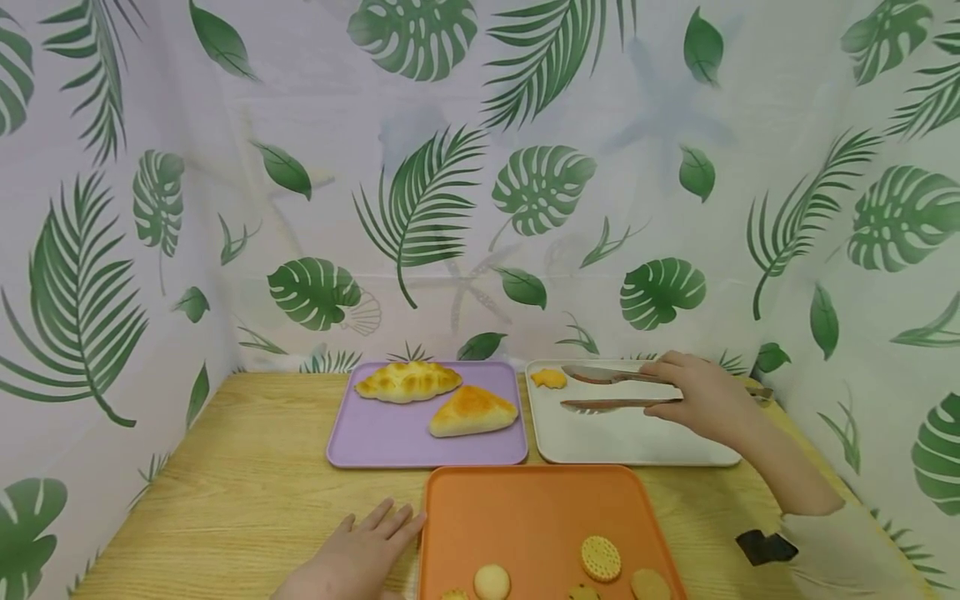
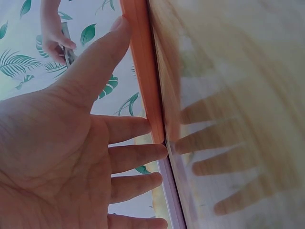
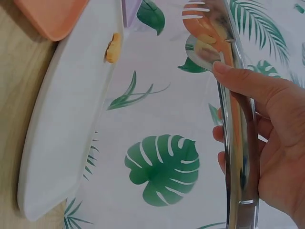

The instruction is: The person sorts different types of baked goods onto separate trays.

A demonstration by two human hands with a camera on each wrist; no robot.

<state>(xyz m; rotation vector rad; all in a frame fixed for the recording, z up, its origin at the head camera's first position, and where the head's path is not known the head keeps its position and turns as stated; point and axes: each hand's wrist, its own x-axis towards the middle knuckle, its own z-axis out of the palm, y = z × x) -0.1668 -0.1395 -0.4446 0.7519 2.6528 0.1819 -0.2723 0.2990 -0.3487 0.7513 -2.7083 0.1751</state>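
Observation:
In the head view my right hand [image 1: 708, 398] grips a pair of metal tongs [image 1: 613, 403], whose two arms stand apart over the white tray [image 1: 622, 448]. Nothing shows between the tong tips. A small orange-yellow biscuit [image 1: 549, 379] lies at that tray's far left corner, close to the tips. The right wrist view shows thumb and fingers wrapped about the tongs [image 3: 237, 157], raised off the tray. My left hand [image 1: 352, 557] is spread, palm toward the wood in the head view, with straight fingers against the left side of the orange tray [image 1: 517, 508].
A purple tray [image 1: 375, 446] at the back holds a braided bread [image 1: 408, 382] and a triangular bread [image 1: 474, 411]. Several biscuits lie near the orange tray's front, among them a round dotted one [image 1: 601, 558] and a plain pale one [image 1: 492, 582]. Leaf-patterned cloth [image 1: 465, 325] encloses the wooden table [image 1: 247, 450].

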